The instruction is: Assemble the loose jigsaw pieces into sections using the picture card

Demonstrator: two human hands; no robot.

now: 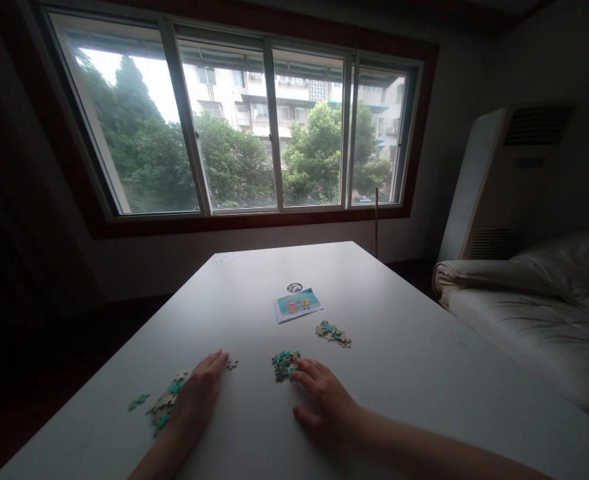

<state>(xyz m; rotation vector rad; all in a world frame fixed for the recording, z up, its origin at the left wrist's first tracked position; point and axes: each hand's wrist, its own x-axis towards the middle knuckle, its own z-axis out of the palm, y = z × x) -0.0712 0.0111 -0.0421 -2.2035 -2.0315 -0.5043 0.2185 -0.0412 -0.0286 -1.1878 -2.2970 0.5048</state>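
Note:
My left hand (200,392) lies low over the white table, back up and fingers reaching forward, with no piece visible in it. Just off its fingertips is a loose pale jigsaw piece (232,364). A heap of green and beige jigsaw pieces (160,408) sits beside it, partly covered by the hand and wrist. My right hand (324,400) is open, its thumb spread from the fingers. Its fingertips touch the right edge of a compact cluster of multicoloured jigsaw pieces (285,366). Farther out lies another small pile of jigsaw pieces (332,333).
A colourful picture card (298,305) lies mid-table, with a dark-rimmed round item (294,288) behind it. Stray green pieces (138,401) lie at the left. The white table (399,333) reaches toward the window; a sofa (514,313) stands right.

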